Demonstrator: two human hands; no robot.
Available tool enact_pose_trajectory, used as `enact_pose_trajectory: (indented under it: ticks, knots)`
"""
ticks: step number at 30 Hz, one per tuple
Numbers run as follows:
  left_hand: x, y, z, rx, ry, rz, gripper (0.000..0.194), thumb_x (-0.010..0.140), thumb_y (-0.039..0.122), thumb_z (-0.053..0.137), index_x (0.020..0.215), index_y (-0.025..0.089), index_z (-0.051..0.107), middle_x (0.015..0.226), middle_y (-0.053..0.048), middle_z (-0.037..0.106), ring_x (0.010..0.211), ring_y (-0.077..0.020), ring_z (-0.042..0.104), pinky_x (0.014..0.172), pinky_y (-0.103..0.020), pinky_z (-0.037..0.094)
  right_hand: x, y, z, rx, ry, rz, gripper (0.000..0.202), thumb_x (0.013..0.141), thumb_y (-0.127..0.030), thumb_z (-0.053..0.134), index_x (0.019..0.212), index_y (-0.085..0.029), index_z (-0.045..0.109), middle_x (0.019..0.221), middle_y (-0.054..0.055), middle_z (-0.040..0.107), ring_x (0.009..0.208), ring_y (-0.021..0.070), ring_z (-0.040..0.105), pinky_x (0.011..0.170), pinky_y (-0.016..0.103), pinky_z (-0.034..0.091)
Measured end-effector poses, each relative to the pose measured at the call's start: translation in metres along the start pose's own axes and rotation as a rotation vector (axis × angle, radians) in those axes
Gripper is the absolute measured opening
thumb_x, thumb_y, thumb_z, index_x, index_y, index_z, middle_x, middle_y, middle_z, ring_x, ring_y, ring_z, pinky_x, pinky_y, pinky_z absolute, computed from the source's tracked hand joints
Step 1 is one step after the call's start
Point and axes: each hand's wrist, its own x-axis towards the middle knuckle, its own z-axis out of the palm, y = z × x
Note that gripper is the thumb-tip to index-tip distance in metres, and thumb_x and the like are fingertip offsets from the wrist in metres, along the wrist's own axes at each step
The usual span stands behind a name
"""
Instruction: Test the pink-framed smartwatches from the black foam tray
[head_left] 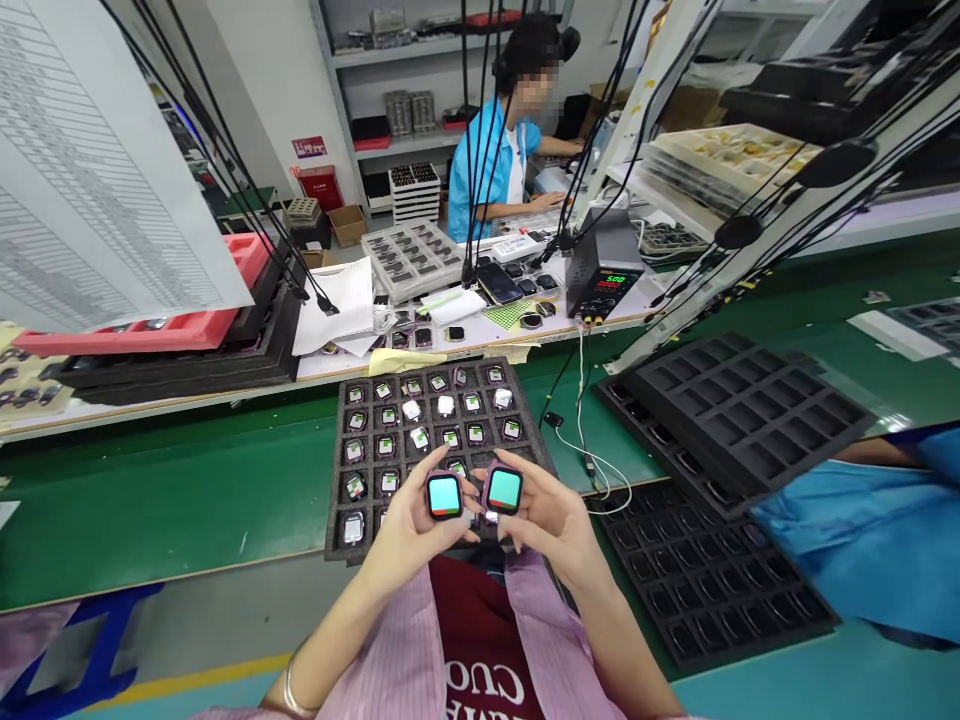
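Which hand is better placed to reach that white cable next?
Probably the right hand: it is nearer the white cable, while the left hand is farther away. Each holds a watch, though.

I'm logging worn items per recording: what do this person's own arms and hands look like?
The left hand and right hand are bare, without gloves. The visible forearms are bare too; a silver-coloured bangle circles the left one. The person wears a striped pinkish-purple overgarment, open over a dark red top with white lettering.
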Motion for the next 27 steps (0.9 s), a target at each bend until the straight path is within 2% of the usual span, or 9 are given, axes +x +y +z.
enact_pose_trajectory:
  ticks: [3, 6, 10, 12, 14, 17, 20, 23, 27]
  knots:
    - [0.004, -0.006, 0.002, 0.027, -0.001, -0.009, 0.066, 0.078, 0.019, 0.073, 0.137, 0.023, 0.041, 0.103, -0.008, 0.061, 0.086, -0.019, 0.064, 0.065, -0.028, 0.059, 0.0, 0.014, -0.021, -0.152, -0.038, -0.001, 0.07, 0.08, -0.028, 0.074, 0.143, -0.025, 0.041, 0.123, 0.014, 0.062, 0.092, 0.0254, 0.067, 0.055, 0.026, 0.056]
    - [0.011, -0.019, 0.002, 0.085, -0.018, -0.014, 0.074, 0.074, 0.019, 0.077, 0.136, 0.027, 0.039, 0.114, -0.008, 0.054, 0.091, -0.0197, 0.064, 0.068, -0.028, 0.058, 0.012, 0.035, -0.055, -0.478, -0.083, 0.071, 0.068, 0.086, -0.035, 0.065, 0.146, -0.022, 0.034, 0.109, 0.011, 0.067, 0.076, 0.0208, 0.068, 0.048, 0.025, 0.054]
    - [0.031, -0.048, -0.004, 0.403, -0.067, 0.033, 0.072, 0.083, 0.023, 0.065, 0.14, 0.031, 0.022, 0.115, -0.007, 0.049, 0.097, -0.0222, 0.065, 0.074, -0.036, 0.059, 0.04, 0.065, -0.108, -0.732, 0.035, 0.088, 0.053, 0.087, -0.031, 0.064, 0.134, -0.013, 0.046, 0.085, 0.005, 0.066, 0.07, 0.0198, 0.065, 0.062, 0.034, 0.056]
    - [0.048, -0.067, -0.009, 0.622, -0.095, 0.076, 0.06, 0.089, 0.023, 0.054, 0.138, 0.027, 0.019, 0.112, -0.008, 0.052, 0.097, -0.0224, 0.066, 0.075, -0.038, 0.059, 0.05, 0.077, -0.131, -0.861, 0.107, 0.082, 0.042, 0.088, -0.029, 0.064, 0.125, -0.013, 0.052, 0.091, 0.006, 0.064, 0.078, 0.0205, 0.064, 0.072, 0.039, 0.055]
    - [0.069, -0.087, -0.013, 0.75, -0.111, 0.099, 0.05, 0.088, 0.02, 0.054, 0.132, 0.022, 0.03, 0.109, -0.008, 0.056, 0.099, -0.0231, 0.065, 0.082, -0.042, 0.056, 0.052, 0.085, -0.148, -0.97, 0.119, 0.072, 0.033, 0.091, -0.029, 0.063, 0.119, -0.014, 0.056, 0.103, 0.007, 0.062, 0.088, 0.0216, 0.062, 0.079, 0.041, 0.053]
    - [0.101, -0.116, -0.015, 0.955, -0.125, 0.142, 0.043, 0.081, 0.016, 0.064, 0.12, 0.018, 0.046, 0.117, -0.011, 0.056, 0.114, -0.0268, 0.055, 0.101, -0.049, 0.043, 0.044, 0.091, -0.159, -1.077, 0.035, 0.046, 0.031, 0.091, -0.027, 0.064, 0.118, -0.015, 0.058, 0.115, 0.008, 0.059, 0.103, 0.0253, 0.058, 0.089, 0.046, 0.048]
    - [0.122, -0.142, -0.015, 1.162, -0.141, 0.151, 0.039, 0.08, 0.021, 0.068, 0.116, 0.016, 0.053, 0.12, -0.01, 0.056, 0.118, -0.029, 0.049, 0.102, -0.051, 0.038, 0.035, 0.093, -0.16, -1.135, -0.064, 0.018, 0.045, 0.086, -0.016, 0.063, 0.13, -0.02, 0.054, 0.116, 0.008, 0.06, 0.109, 0.0264, 0.056, 0.099, 0.049, 0.041]
    - [0.126, -0.16, -0.019, 1.345, -0.106, 0.12, 0.033, 0.086, 0.027, 0.064, 0.115, 0.015, 0.056, 0.119, -0.01, 0.056, 0.116, -0.0297, 0.049, 0.098, -0.053, 0.039, 0.031, 0.091, -0.162, -1.184, -0.081, 0.0, 0.056, 0.086, -0.01, 0.055, 0.139, -0.025, 0.046, 0.125, 0.01, 0.056, 0.115, 0.0265, 0.053, 0.103, 0.048, 0.04]
    - [0.115, -0.163, -0.026, 1.512, -0.079, 0.091, 0.036, 0.086, 0.028, 0.064, 0.117, 0.014, 0.054, 0.12, -0.012, 0.055, 0.114, -0.03, 0.049, 0.093, -0.047, 0.042, 0.028, 0.081, -0.166, -1.276, -0.045, -0.012, 0.04, 0.087, -0.009, 0.051, 0.125, -0.018, 0.057, 0.139, 0.016, 0.04, 0.128, 0.0296, 0.042, 0.104, 0.046, 0.039]
